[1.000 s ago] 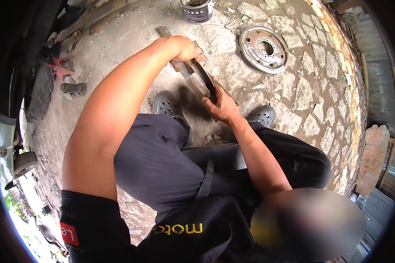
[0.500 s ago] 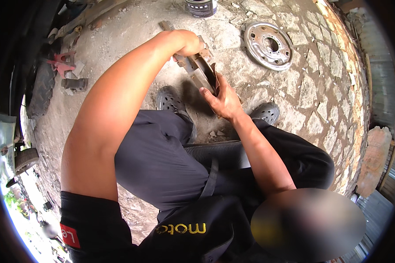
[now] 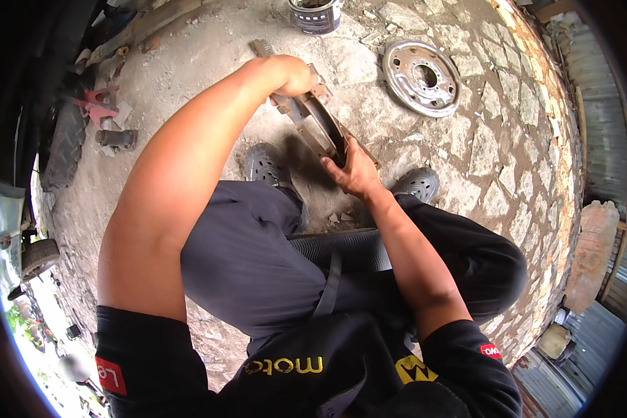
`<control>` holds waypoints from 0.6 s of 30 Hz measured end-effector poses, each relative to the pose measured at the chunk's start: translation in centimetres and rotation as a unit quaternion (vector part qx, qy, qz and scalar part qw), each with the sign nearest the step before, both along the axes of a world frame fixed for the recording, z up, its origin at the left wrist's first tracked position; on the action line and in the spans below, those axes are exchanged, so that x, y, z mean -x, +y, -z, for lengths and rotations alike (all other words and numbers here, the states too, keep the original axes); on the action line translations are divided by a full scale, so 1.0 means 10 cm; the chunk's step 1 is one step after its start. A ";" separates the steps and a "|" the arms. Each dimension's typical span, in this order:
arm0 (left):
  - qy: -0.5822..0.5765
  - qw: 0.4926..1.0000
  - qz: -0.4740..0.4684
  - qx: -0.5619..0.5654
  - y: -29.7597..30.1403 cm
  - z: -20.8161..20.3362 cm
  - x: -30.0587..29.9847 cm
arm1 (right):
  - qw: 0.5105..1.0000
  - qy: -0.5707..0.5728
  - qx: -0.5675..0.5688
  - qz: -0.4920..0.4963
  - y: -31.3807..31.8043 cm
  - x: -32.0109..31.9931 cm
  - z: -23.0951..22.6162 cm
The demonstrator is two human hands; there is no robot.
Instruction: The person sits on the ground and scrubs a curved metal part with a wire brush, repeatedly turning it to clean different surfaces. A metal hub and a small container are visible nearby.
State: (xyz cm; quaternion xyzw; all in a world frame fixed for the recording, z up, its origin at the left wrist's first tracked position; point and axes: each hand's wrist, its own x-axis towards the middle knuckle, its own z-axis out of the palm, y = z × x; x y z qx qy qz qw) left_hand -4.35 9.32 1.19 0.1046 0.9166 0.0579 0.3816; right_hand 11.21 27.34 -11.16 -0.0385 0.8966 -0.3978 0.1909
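Note:
A long, rusty, curved metal part with raised edges, which looks like a brake shoe (image 3: 320, 117), is held slantwise above the ground between my feet. My right hand (image 3: 357, 171) grips its near end, thumb on one side and fingers round the other. At its far end my left hand (image 3: 294, 75) is closed, knuckles up. A wire brush (image 3: 261, 47) sticks out beyond that hand, its bristly tip showing; the fingers and most of the brush are hidden behind the hand.
A round steel wheel disc (image 3: 422, 76) lies flat at the far right. Straight ahead stands a dark paint bucket (image 3: 315, 15). On the left are a red stand (image 3: 99, 104), a short dark cylinder (image 3: 116, 139) and a tyre (image 3: 66, 143). My shoes (image 3: 418, 184) rest on rough stone ground.
The near end of the metal part has turned a little, and the brown edge by my right fingers sits lower. My left hand has shifted slightly toward me. The view has moved a little.

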 end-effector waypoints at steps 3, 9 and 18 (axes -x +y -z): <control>-0.008 1.000 -0.004 0.002 0.01 -0.02 0.01 | 0.998 0.018 0.056 0.033 -0.02 0.06 -0.05; 0.032 0.999 0.002 -0.010 -0.04 0.04 0.00 | 0.999 0.041 0.009 0.006 0.01 0.03 0.11; 0.029 0.999 0.007 -0.015 0.01 -0.01 -0.01 | 0.997 0.066 0.042 0.016 -0.01 0.02 0.06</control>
